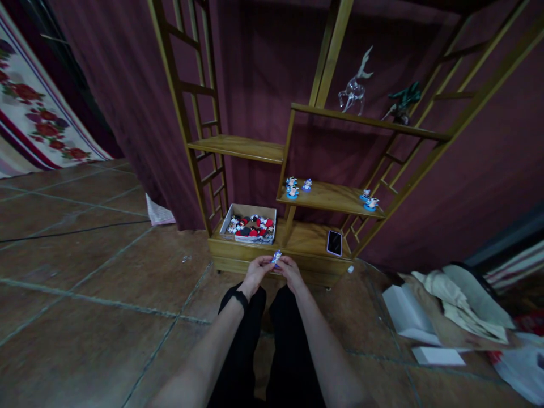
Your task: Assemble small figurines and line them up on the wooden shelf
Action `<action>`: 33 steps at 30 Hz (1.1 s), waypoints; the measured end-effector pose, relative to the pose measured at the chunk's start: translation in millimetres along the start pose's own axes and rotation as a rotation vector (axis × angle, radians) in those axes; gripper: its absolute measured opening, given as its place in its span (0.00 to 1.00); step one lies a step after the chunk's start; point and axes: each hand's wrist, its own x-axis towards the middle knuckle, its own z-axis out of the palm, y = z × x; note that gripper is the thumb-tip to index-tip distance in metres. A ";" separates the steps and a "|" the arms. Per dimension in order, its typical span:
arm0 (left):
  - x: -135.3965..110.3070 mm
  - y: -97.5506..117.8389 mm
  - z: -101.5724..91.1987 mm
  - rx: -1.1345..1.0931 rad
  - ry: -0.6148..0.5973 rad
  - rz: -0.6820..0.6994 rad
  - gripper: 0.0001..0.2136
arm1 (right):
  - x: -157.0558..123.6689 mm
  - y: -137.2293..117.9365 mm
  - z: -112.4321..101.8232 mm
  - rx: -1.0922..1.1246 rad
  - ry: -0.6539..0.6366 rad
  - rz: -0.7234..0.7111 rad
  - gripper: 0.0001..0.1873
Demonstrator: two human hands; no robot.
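Observation:
Between the fingertips of both hands is a small purple-and-white figurine, held upright in front of the shelf unit's base. My left hand pinches it from the left, and my right hand grips its right side. Just beyond the hands, an open cardboard box full of red, black and white small figures stands on the bottom shelf. Similar figurines are on the middle shelf: a purple one and two blue-based ones at its left, two more at its right end.
A phone lies on the bottom shelf at right. Higher up stand a clear glass deer and a dark green ornament. White boxes and cloth lie on the floor at right. A cable crosses the tiles at left.

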 end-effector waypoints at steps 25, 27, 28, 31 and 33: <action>7.1 -8.8 -0.9 -0.053 -0.003 -0.056 0.14 | 15.8 12.2 -2.9 0.040 0.054 0.042 0.13; 8.0 -8.9 -1.7 -0.067 0.005 -0.071 0.15 | 15.2 11.3 -3.4 0.038 0.054 0.036 0.13; 8.5 -8.9 -2.0 -0.071 0.003 -0.079 0.15 | 14.3 10.2 -3.2 0.037 0.054 0.033 0.13; 9.2 -8.8 -2.3 -0.053 -0.026 -0.089 0.18 | 10.2 5.5 -1.3 0.037 0.047 0.029 0.14; 9.1 -8.8 -1.9 -0.037 -0.039 -0.072 0.20 | 7.1 2.3 0.5 0.050 0.030 0.033 0.14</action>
